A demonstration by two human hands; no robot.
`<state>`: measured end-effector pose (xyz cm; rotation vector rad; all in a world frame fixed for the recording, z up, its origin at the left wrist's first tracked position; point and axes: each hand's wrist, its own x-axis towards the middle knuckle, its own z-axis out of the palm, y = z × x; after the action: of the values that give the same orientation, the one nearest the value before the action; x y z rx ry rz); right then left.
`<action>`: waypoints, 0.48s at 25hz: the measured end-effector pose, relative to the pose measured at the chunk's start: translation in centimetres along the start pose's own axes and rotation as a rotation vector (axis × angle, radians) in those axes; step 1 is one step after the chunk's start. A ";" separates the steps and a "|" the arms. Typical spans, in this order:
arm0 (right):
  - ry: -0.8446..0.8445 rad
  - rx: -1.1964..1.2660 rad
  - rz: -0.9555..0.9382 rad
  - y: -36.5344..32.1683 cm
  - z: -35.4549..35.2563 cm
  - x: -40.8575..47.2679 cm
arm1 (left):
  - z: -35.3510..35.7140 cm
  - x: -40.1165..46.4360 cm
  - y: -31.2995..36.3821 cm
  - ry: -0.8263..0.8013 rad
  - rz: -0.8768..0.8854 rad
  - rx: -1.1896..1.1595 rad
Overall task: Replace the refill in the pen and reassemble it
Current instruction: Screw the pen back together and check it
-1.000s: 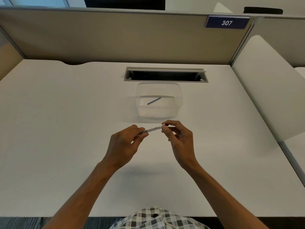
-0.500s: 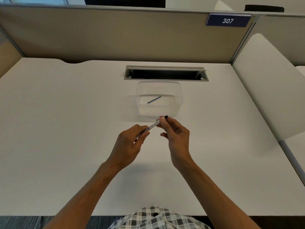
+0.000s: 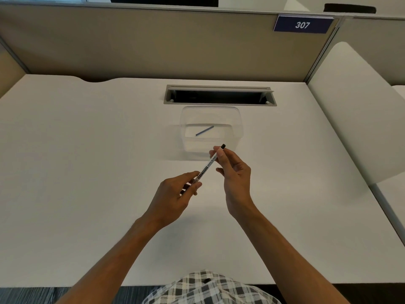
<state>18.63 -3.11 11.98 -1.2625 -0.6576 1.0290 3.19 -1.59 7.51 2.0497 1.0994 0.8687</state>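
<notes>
A person's two bare forearms enter from the bottom of the head view, uncovered from elbow to wrist, with no sleeve, watch, bracelet or ring visible on either. The left hand (image 3: pixel 175 195) and right hand (image 3: pixel 233 172) wear no gloves; short, unpainted fingernails show on the right thumb and on the fingers (image 3: pixel 198 185) of the left. At the bottom edge, between the arms, a black, grey and white checked woven-fabric garment (image 3: pixel 208 288) covers the person's torso, with a small dark button at its centre.
</notes>
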 end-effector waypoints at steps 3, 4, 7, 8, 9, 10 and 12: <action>0.001 0.013 -0.046 -0.3 0.0 0.3 | -0.2 0.1 -0.5 -0.026 -0.001 0.106; -0.002 0.007 -0.064 -0.4 -0.1 0.5 | -0.4 0.1 -0.9 -0.033 -0.002 0.167; -0.008 -0.013 -0.124 -0.5 -0.6 1.1 | -1.3 -0.3 -2.7 0.015 -0.034 0.360; -0.005 -0.017 -0.141 -0.3 -0.8 1.3 | -1.4 -0.4 -3.5 0.036 -0.037 0.453; 0.000 -0.023 -0.156 -0.1 -1.0 1.5 | -1.4 -0.6 -4.5 0.045 -0.039 0.548; 0.005 -0.031 -0.168 0.2 -1.1 1.8 | -1.2 -0.7 -5.5 0.039 -0.055 0.623; 0.016 -0.045 -0.179 0.7 -1.1 2.3 | -1.0 -0.9 -7.5 -0.013 -0.113 0.705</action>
<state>20.39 -1.56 10.77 -1.2259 -0.7709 0.8599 -1.29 1.10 2.01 2.4976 1.6645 0.4335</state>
